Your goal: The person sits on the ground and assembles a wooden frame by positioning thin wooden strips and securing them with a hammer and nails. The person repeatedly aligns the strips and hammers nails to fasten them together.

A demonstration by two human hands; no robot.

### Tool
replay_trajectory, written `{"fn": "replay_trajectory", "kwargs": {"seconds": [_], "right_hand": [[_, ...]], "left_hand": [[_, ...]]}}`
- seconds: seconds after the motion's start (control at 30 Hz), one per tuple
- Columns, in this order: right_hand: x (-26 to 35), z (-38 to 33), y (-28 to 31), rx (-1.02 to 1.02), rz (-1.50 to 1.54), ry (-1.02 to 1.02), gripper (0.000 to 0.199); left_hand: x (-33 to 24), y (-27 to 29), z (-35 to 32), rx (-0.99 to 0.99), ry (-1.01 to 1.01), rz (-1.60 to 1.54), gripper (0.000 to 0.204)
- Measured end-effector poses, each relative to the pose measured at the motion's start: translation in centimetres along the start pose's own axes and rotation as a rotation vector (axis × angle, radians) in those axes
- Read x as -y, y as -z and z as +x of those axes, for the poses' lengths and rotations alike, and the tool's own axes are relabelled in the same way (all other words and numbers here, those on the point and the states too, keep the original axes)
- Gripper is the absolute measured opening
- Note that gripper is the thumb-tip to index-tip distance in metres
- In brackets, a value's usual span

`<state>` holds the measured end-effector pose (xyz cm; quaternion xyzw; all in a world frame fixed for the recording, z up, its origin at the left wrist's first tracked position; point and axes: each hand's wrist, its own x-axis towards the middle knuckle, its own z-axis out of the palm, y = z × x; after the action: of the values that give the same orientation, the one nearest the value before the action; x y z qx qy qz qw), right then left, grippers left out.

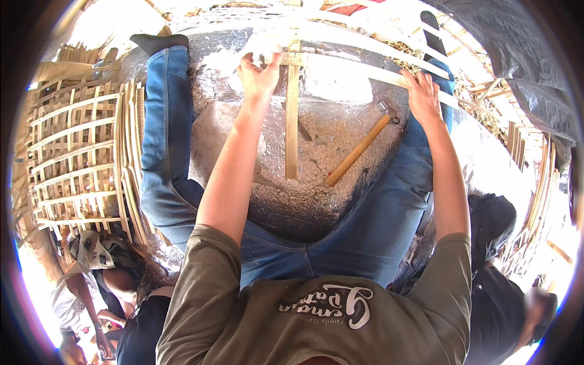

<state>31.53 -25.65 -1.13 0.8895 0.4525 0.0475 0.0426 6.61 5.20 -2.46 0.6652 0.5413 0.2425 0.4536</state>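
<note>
Likely the pale strip (384, 75) is light, springy; hold it wide. Your left hand (260, 78) and right hand (423, 96) — grip unclear on both.

Markings: white printed lettering (325, 299) on the front of the wearer's olive-brown T-shirt (261, 322). Larger words in rounded script, stacked in two rows; one oversized looping initial at the right of the print. Below them, a line of much smaller, thinner letters, faint at this size.
</note>
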Motion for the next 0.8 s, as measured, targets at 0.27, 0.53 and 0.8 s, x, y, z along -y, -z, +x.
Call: {"fn": "replay_trajectory", "kwargs": {"seconds": [0.27,0.53,0.8], "right_hand": [[0.2,0.2,0.8,0.006,0.010,0.004,0.042],[0.7,-0.2,1.8,0.026,-0.034,-0.022,0.051],[0.5,-0.1,2.3,-0.053,0.013,-0.018,0.055]], "left_hand": [[-0.3,0.5,0.2,0.138,0.013,-0.066,0.092],[-1.3,1.2,-0.9,0.211,-0.046,-0.080,0.077],[-1.0,0.5,-0.6,0.147,-0.052,0.003,0.079]]}}
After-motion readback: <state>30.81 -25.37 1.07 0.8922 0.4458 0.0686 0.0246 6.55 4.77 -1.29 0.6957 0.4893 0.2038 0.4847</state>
